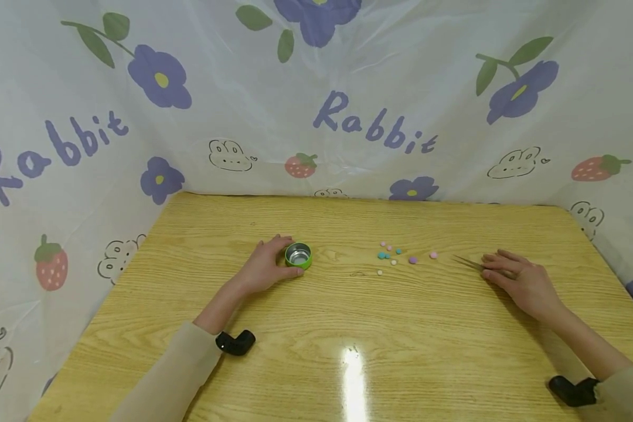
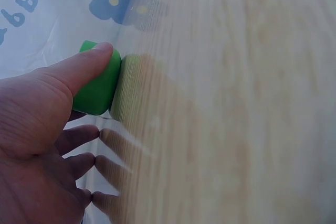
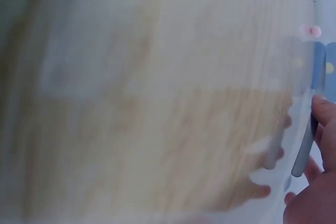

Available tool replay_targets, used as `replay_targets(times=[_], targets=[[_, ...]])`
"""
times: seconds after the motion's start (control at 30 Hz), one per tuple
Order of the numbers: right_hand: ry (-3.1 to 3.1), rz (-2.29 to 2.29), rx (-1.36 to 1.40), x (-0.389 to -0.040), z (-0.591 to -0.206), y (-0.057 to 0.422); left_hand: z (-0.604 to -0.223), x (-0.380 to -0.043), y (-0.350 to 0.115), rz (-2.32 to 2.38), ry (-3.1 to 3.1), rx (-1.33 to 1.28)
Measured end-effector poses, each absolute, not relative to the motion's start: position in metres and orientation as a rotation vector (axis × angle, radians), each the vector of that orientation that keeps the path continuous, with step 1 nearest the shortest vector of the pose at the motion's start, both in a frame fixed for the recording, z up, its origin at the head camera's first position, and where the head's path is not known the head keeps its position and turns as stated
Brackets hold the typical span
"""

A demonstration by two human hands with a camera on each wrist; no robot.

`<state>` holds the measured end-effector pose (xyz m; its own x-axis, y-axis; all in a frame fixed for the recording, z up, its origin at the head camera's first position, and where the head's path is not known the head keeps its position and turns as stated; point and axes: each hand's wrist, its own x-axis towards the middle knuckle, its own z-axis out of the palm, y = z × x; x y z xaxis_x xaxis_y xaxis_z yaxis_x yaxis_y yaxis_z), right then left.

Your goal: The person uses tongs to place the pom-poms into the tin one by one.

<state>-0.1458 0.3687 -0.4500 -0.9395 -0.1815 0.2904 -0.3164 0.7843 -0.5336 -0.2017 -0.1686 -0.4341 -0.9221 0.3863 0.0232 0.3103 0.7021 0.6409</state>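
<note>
My left hand (image 1: 261,266) holds a small round green tin (image 1: 298,266) on the table, thumb at the near side and fingers at the far side. Its silvery inside faces up with no lid on. In the left wrist view, the thumb lies against the green tin (image 2: 98,90). At the right, my right hand (image 1: 522,284) pinches slim metal tweezers (image 1: 469,263), whose thin tips point left. Their rounded back end (image 3: 300,167) shows below the thumb in the right wrist view. Several small beads, among them a purple one (image 1: 413,260) and a pink one (image 1: 434,255), lie between the hands.
The wooden table (image 1: 316,316) has a glossy reflection near its front. Behind it and at the left hangs a white printed cloth (image 1: 274,99). Black wrist mounts (image 1: 235,343) jut from both sleeves close over the tabletop.
</note>
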Motion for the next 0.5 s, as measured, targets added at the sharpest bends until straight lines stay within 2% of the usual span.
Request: replay_targets(times=[0.5], targets=[[-2.684, 0.869, 0.280, -0.1455, -0.4441, 0.3611, -0.4335, -0.2011, -0.1698, 1.020, 2.780, 0.568]])
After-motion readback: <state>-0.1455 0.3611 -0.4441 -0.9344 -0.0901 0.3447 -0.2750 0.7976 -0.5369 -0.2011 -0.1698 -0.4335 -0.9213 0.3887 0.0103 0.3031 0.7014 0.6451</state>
